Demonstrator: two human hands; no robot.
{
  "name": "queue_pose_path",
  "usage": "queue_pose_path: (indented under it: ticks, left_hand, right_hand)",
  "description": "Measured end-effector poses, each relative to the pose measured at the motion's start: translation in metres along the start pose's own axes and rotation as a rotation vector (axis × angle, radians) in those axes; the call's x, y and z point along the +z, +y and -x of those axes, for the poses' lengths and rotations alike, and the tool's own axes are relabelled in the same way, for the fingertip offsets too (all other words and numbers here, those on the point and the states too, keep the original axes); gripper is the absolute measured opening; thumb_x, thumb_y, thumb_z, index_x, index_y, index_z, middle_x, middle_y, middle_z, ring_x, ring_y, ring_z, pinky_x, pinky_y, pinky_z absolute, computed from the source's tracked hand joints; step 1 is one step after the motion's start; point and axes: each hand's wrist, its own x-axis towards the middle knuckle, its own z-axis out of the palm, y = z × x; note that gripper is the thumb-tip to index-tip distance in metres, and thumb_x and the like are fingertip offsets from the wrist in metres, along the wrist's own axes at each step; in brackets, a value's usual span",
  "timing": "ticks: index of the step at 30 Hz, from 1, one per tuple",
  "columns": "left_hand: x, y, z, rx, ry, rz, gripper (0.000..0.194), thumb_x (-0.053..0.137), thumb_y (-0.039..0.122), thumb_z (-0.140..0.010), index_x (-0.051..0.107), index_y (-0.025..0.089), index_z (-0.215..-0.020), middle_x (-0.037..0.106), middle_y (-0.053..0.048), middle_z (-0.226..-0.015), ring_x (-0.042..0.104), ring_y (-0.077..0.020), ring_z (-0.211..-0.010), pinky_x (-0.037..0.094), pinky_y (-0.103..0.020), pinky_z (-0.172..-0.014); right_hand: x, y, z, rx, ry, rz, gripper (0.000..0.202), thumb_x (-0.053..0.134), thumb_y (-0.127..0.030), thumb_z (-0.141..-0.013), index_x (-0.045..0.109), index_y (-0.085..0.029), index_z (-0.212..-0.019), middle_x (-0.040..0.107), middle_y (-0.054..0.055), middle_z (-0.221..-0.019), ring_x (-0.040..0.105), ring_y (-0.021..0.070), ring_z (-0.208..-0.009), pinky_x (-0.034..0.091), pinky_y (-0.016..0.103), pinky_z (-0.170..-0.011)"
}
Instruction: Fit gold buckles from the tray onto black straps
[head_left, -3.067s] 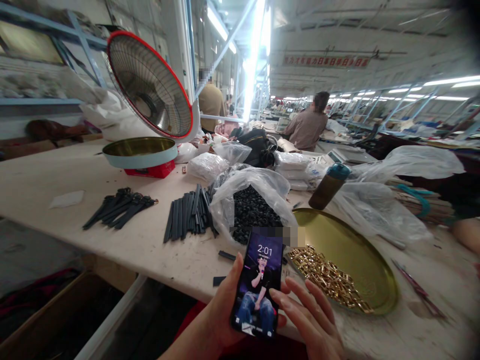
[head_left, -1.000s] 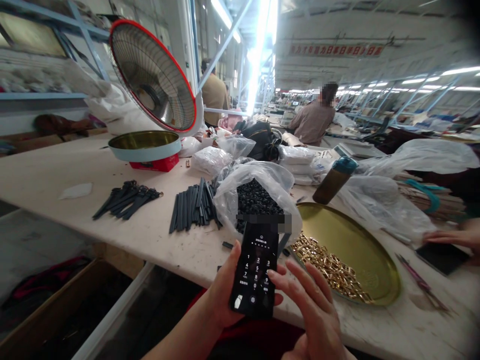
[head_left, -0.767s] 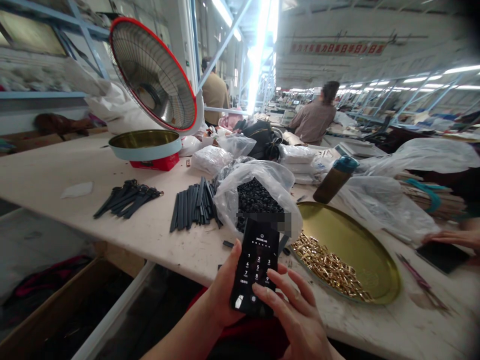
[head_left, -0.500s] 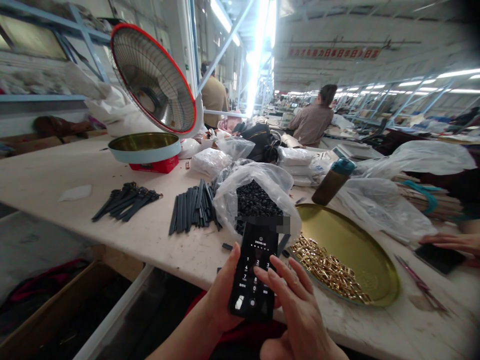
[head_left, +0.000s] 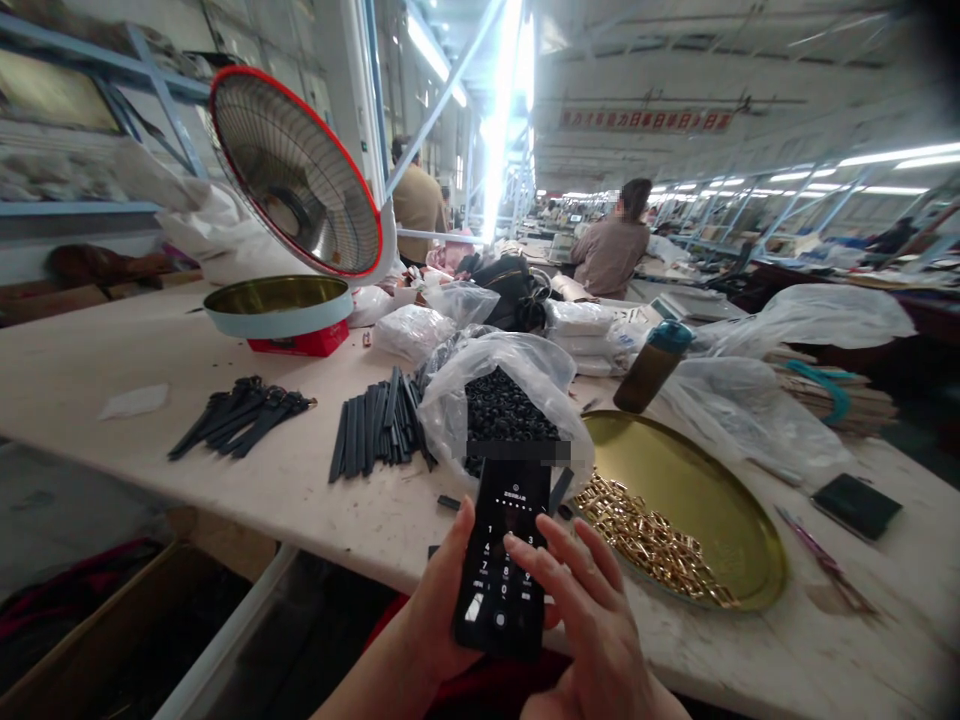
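A black smartphone (head_left: 501, 570) with a lit number keypad rests in my left hand (head_left: 439, 590), whose fingers wrap around it from its left side. Over the screen's right half, my right hand (head_left: 592, 600) has its fingers spread, one fingertip at or just above the keypad. Whether that fingertip touches the glass I cannot tell. Just behind the phone stands an open clear plastic bag (head_left: 442, 410) full of small black rings (head_left: 510, 400). To the right, a round gold tray (head_left: 697, 480) holds a heap of small gold metal buckles (head_left: 652, 535).
Black strips (head_left: 375, 425) and black straps with fittings (head_left: 240, 415) lie left of the bag. A dark bottle (head_left: 651, 370), scissors (head_left: 825, 560) and a dark flat device (head_left: 856, 505) are to the right. A red-rimmed heater (head_left: 300, 190) stands behind a round tin (head_left: 277, 318).
Another person's hand, earlier on the dark flat device at the right, is out of view now. My right fingertip has moved slightly on the keypad. The whole view has shifted a little.
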Motion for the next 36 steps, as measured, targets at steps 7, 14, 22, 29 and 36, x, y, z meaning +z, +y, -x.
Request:
queue_pose_path:
  ticks: [7, 14, 22, 29, 36]
  left_hand:
    - [-0.003, -0.001, -0.001, -0.022, -0.009, 0.011, 0.065, 0.037, 0.061, -0.082, 0.059, 0.006, -0.109, 0.068, -0.016, -0.092, 0.064, -0.0255, -0.088, 0.044, -0.038, -0.083]
    - [-0.006, 0.001, -0.003, -0.039, -0.102, 0.013, 0.074, 0.031, 0.065, -0.082, 0.059, 0.001, -0.107, 0.068, -0.018, -0.089, 0.065, -0.0244, -0.08, 0.048, -0.038, -0.074]
    - [-0.011, 0.004, -0.006, -0.011, -0.138, 0.022, 0.076, 0.028, 0.068, -0.08, 0.058, 0.004, -0.109, 0.066, -0.018, -0.099, 0.064, -0.0254, -0.08, 0.048, -0.038, -0.072]
    - [-0.019, 0.004, -0.007, -0.022, -0.137, 0.029, 0.073, 0.027, 0.066, -0.082, 0.057, 0.006, -0.11, 0.066, -0.017, -0.099, 0.064, -0.0253, -0.082, 0.047, -0.039, -0.074]
    - [-0.025, 0.0, -0.008, -0.027, -0.163, 0.016, 0.07, 0.028, 0.063, -0.084, 0.047, 0.009, -0.124, 0.062, -0.019, -0.11, 0.062, -0.0276, -0.09, 0.044, -0.041, -0.079]
  right_hand:
    - [-0.002, 0.001, -0.003, 0.015, -0.01, 0.019, 0.076, 0.018, -0.066, -0.083, 0.034, -0.011, -0.134, 0.067, 0.011, -0.106, 0.053, 0.0265, -0.114, 0.033, 0.043, -0.102]
    - [-0.005, 0.008, 0.018, 0.088, 0.097, 0.039, 0.081, 0.019, -0.067, -0.082, 0.03, -0.007, -0.136, 0.065, 0.015, -0.108, 0.05, 0.0293, -0.117, 0.032, 0.046, -0.101]
    - [-0.006, 0.005, 0.011, 0.08, 0.066, 0.046, 0.079, 0.02, -0.065, -0.083, 0.031, -0.007, -0.135, 0.065, 0.015, -0.105, 0.051, 0.0284, -0.115, 0.032, 0.045, -0.1]
    - [-0.007, 0.002, 0.014, 0.09, 0.045, 0.022, 0.077, 0.021, -0.067, -0.082, 0.035, -0.01, -0.132, 0.066, 0.013, -0.103, 0.053, 0.0283, -0.113, 0.031, 0.045, -0.102]
    - [-0.006, 0.006, -0.001, 0.062, -0.039, 0.036, 0.084, 0.021, -0.073, -0.077, 0.037, -0.009, -0.13, 0.064, 0.014, -0.108, 0.051, 0.029, -0.115, 0.028, 0.045, -0.103]
